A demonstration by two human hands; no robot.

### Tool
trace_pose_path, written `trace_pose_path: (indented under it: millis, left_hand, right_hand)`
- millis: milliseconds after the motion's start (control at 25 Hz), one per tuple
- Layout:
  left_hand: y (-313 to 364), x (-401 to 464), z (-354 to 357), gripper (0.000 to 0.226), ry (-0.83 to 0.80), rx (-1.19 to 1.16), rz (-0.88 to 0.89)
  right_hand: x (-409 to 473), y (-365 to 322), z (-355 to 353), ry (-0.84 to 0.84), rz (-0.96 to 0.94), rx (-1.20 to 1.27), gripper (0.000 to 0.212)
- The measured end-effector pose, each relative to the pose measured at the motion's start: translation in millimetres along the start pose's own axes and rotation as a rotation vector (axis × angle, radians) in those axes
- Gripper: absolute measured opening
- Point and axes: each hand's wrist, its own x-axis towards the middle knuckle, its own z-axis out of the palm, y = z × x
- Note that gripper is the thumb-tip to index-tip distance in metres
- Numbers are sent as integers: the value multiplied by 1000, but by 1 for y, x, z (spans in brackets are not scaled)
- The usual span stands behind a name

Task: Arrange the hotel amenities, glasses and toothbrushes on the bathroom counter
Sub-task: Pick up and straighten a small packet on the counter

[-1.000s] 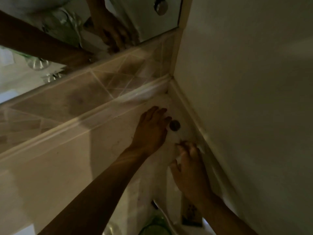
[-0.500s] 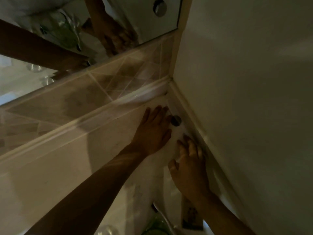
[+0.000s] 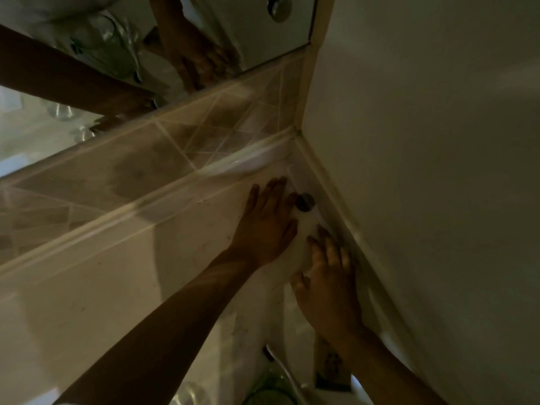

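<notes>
Where counter [image 3: 87, 302] meets wall [image 3: 423, 141], dim.

Dim bathroom corner. Pale worktop [image 3: 87, 302], slightly glossy. Band of brown diagonal tiles [image 3: 140, 176] with pale grout along its back. Mirror [image 3: 73, 54] above the tiles. Plain off-white wall [image 3: 438, 127] at right.

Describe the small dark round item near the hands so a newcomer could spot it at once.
Find the counter's far corner, where the tiled backsplash meets the plain side wall. Just before it, beyond the left hand, sits a small round cap, the only dark spot on the pale surface.
</notes>
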Motion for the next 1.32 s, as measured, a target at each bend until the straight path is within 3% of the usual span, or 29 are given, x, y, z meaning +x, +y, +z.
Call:
trace_pose_path:
  millis: [200,360,480,600,720,840,960,1120,1320]
  left_hand:
    - [3,-22,-28,54,82,-171,-96]
    - [9,-92,-80,25,273,-343,-265]
    - [21,-178,-101,20,337,-388,-402]
    - [37,-279,-93,15,489,-484,-635]
    - [60,-378,-59,12,632,-608,-990]
    - [97,-457,-8,13,678,-672,-1289]
    - [133,-501,47,22,607,-687,-1439]
    - [163,-521,85,28,490,-709,-1443]
    - [179,-515,100,24,390,-528,-1335]
  right_hand:
    - [-9,0,-12,172,-121,178,50]
    - [-44,-16,-40,76,-202,378,28]
    - [-93,-43,-47,20,-374,431,17]
    - [-155,-67,-39,-117,-558,423,16]
    - [-216,-77,-19,-273,-699,368,14]
    - [-263,-73,15,-415,-795,280,11]
    - [-294,-69,51,-630,-783,77,16]
    - [-324,-75,86,-826,-629,-37,39]
    - [-344,-95,111,-769,-399,-21,40]
